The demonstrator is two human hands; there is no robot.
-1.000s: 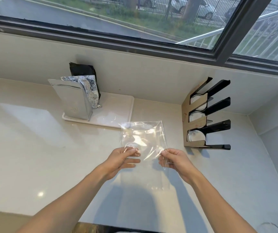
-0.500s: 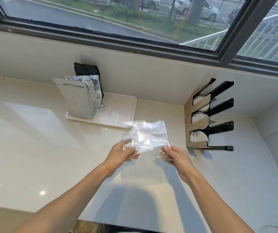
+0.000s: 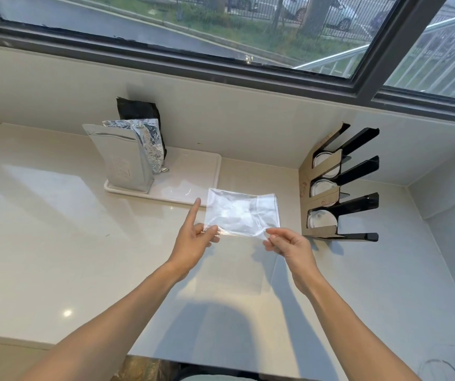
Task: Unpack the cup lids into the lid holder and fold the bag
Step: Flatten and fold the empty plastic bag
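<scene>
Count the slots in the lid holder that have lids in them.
3: the top slot, the middle slot and the bottom slot of the lid holder. How many lids sit in each is hidden.

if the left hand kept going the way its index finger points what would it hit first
Probably the near rim of the white tray: the left hand's index finger aims up toward it, ahead of the wall. Depth is hard to judge.

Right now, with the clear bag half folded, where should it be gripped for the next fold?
Probably at the near fold line of the clear bag, one corner per hand, coming from the near side. The left hand and right hand already pinch there; the film is limp, so corner pinches keep the crease taut.
</scene>
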